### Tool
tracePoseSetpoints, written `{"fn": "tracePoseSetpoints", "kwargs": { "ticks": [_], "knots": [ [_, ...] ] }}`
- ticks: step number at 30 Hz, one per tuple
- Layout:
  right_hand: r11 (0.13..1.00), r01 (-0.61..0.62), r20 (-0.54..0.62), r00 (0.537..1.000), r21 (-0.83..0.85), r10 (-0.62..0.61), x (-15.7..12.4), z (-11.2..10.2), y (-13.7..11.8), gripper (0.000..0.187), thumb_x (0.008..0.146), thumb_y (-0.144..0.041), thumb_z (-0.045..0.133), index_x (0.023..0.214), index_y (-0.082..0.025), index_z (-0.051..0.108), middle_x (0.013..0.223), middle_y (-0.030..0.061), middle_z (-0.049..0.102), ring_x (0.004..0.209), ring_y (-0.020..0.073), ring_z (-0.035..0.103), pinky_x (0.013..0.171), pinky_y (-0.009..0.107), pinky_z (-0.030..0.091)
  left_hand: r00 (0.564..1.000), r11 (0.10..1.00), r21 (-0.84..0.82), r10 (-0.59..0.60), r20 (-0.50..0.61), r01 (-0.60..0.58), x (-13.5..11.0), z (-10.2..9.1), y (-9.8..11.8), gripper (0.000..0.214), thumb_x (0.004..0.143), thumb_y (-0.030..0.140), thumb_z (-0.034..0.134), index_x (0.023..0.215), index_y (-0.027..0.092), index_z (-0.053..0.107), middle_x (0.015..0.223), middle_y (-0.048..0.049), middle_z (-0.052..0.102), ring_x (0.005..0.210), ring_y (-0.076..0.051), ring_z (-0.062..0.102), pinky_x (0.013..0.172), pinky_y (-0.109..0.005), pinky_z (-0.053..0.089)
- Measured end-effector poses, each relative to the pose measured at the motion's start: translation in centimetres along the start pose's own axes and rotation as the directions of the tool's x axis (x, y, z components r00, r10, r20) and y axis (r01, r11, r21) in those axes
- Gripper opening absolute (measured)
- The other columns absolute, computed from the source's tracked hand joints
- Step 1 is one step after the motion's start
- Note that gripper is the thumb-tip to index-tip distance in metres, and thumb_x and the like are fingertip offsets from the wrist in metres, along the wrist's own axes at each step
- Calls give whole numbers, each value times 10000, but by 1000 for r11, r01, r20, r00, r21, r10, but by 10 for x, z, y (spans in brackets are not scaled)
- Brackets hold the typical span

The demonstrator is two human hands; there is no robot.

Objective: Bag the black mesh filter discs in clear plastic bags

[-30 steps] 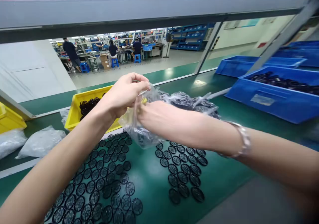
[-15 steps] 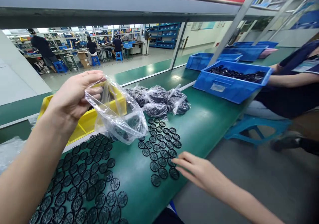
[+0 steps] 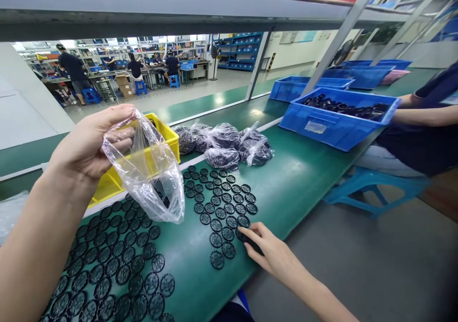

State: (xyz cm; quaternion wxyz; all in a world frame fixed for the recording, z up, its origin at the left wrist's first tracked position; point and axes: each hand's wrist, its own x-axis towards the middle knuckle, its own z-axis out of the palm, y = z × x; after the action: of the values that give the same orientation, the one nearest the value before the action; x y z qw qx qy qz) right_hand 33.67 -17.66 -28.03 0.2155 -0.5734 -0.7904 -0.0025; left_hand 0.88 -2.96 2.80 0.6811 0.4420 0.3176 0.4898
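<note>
- Left hand [image 3: 89, 143], left of frame: fingers curled, gripping the rim of a clear plastic bag [image 3: 152, 181].
- Bag hangs near frame centre-left, mouth spread, in front of the yellow bin [image 3: 171, 138]; a few dark pieces show at its lower part, and we can't tell whether they're inside or behind.
- Right hand [image 3: 270, 253], lower centre-right: fingers bent around a dark disc at the near edge of the right-hand group; we can't tell if it's gripped or only touched.
- Black spoked discs [image 3: 215, 225] lie flat on the green tabletop [image 3: 289, 179] in two groups: a big one lower left, a smaller one at centre.
- Filled clear bags [image 3: 223, 138] of dark parts: we see them clustered just above centre, beyond the smaller group.
- Blue crate [image 3: 322, 124], right of frame, holds black parts; a co-worker's forearm [image 3: 425, 117] is next to it.
- Light-blue stool [image 3: 379, 183] at right, below the crate.
- Upper left, we see more people seated or standing at workbenches.
</note>
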Motion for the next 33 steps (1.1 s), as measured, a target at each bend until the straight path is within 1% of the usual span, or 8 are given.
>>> {"fn": "tracePoseSetpoints", "kwargs": {
  "ticks": [3, 6, 13, 20, 23, 27, 30, 33],
  "knots": [
    [999, 29, -33, 999, -39, -31, 0, 9, 3, 235, 931, -193, 473, 1145, -211, 568, 1009, 94, 605, 825, 216, 677, 704, 336, 588, 1000, 1000, 18, -23, 3, 23, 2, -3, 0, 310, 973, 28, 377, 824, 245, 543, 461, 48, 468, 290, -36, 372, 250, -98, 312],
    [1000, 11, -27, 1000, -20, -12, -1, 9, -5, 178, 920, -186, 481, 1081, -202, 555, 973, 82, 607, 807, 219, 676, 691, 340, 588, 1000, 1000, 17, -8, -12, 8, 2, -2, 0, 317, 971, 16, 382, 811, 237, 542, 472, 45, 482, 284, -27, 380, 249, -90, 306],
    [983, 157, 56, 985, 91, -162, -1, 12, -31, 369, 867, -105, 489, 1203, -237, 562, 1032, 70, 589, 745, 164, 659, 676, 277, 576, 1000, 1000, -21, 11, -12, -11, 3, 0, -4, 318, 971, 8, 373, 799, 233, 517, 545, 38, 553, 286, -16, 402, 242, -83, 286],
    [986, 133, 56, 989, 101, -139, -1, 17, -41, 273, 835, -96, 498, 1077, -211, 550, 1048, 96, 612, 781, 190, 676, 666, 293, 592, 1000, 999, 26, 23, -17, -23, 1, -2, -2, 314, 968, -9, 366, 826, 215, 533, 524, 46, 552, 288, -7, 381, 257, -82, 273],
    [974, 175, 59, 981, 148, -185, 1, 20, -57, 374, 819, -69, 493, 1154, -217, 569, 1048, 91, 603, 760, 172, 667, 663, 271, 584, 999, 1000, -23, 16, -33, -17, 1, -1, -2, 304, 952, -13, 415, 820, 230, 540, 549, 37, 559, 299, -16, 379, 256, -94, 273],
    [975, 208, 27, 977, 78, -211, -3, 36, -73, 485, 760, -50, 542, 1216, -209, 582, 995, 91, 603, 742, 182, 673, 623, 262, 578, 1000, 999, -42, 11, -25, -12, 1, -2, -4, 296, 955, -1, 425, 804, 231, 529, 544, 42, 544, 304, -16, 388, 254, -89, 264],
    [974, 205, 36, 977, 95, -209, -5, 39, -70, 405, 766, -64, 549, 1150, -189, 587, 988, 93, 606, 726, 178, 673, 621, 258, 582, 1000, 999, 13, 30, -8, -30, 1, -3, -3, 301, 967, 2, 393, 797, 211, 526, 511, 52, 521, 289, -4, 386, 255, -77, 271],
    [982, 132, 26, 990, 139, -137, 3, 30, -56, 321, 868, -110, 499, 1171, -196, 561, 1027, 91, 600, 753, 169, 678, 673, 260, 588, 1000, 999, 33, 25, 4, -25, 1, -4, -2, 309, 980, 10, 365, 814, 218, 521, 511, 56, 532, 281, -3, 395, 252, -71, 291]
  ]
}}
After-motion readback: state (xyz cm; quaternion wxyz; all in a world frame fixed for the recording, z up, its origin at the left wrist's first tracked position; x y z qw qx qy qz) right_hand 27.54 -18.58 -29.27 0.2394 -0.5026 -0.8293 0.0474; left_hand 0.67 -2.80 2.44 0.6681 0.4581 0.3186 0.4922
